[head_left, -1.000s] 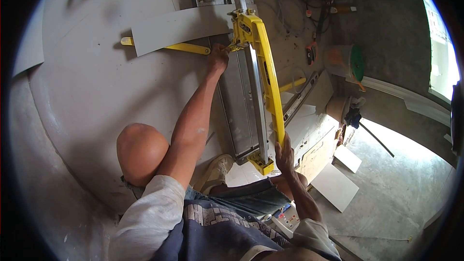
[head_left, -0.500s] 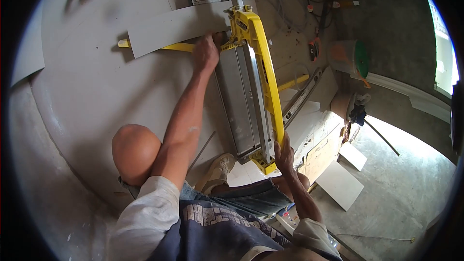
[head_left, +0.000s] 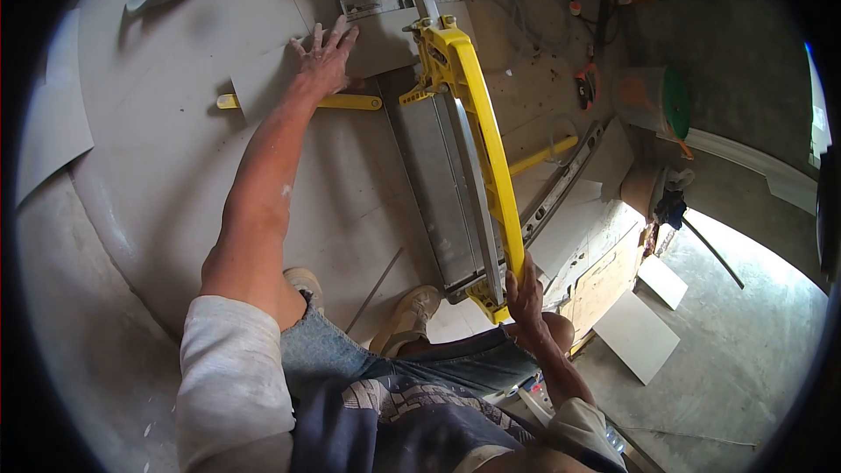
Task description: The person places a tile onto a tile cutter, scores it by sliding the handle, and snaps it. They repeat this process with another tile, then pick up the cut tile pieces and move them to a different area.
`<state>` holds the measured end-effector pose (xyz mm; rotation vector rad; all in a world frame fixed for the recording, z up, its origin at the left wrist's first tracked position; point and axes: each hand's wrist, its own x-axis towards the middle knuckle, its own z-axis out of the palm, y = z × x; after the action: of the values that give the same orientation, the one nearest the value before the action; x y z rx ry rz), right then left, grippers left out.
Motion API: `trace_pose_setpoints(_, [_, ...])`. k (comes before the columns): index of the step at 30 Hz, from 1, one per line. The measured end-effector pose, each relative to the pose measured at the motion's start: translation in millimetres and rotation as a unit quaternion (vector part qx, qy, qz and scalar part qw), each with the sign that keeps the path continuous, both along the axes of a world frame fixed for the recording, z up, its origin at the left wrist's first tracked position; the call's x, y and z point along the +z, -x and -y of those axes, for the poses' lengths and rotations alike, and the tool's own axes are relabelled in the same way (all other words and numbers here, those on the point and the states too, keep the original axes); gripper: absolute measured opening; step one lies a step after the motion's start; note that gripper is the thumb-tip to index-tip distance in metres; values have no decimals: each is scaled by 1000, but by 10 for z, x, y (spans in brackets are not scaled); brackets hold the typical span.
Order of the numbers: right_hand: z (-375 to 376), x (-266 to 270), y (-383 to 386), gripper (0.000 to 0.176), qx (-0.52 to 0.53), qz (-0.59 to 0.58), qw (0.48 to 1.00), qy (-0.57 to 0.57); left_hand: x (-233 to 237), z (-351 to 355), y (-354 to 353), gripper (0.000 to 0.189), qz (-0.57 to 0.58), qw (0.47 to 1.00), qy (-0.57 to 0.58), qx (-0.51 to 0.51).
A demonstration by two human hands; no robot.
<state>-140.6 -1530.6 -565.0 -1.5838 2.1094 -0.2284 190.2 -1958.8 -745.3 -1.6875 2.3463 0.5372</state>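
Note:
A manual tile cutter (head_left: 425, 175) with a grey bed, a metal rail and a long yellow handle (head_left: 492, 153) lies on the floor before me. My right hand (head_left: 526, 293) is wrapped round the near end of that handle. Across the cutter's far end rests a pale tile (head_left: 381, 40), passing beneath the yellow cutting head (head_left: 444, 48). Fingers spread, my left hand (head_left: 324, 63) lies on the tile left of the head. A yellow support arm (head_left: 350, 102) sticks out to the left, partly under the tile and my wrist.
Right of the cutter lies a spirit level (head_left: 565, 180). Loose tile pieces (head_left: 637, 337) are on the floor at lower right. A bucket (head_left: 644, 96) with a green inside, an orange-handled tool (head_left: 587, 86) and cables (head_left: 561, 4) lie at upper right. My shoe (head_left: 407, 320) is beside the cutter's near end.
My left hand has moved left and away from me, from the tile's near edge by the cutting head onto its top, fingers now spread. My right hand still holds the handle.

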Motion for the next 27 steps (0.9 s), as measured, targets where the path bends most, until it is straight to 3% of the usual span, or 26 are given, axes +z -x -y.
trace_pose_setpoints(13, [74,117,-32,53,-67,46,992,-99,29,21,-4,106,-6,999,18,-46])
trace_pose_setpoints(27, [186,184,-77,53,-67,40,990,-118,-80,12,-37,99,-35,994,73,-72])
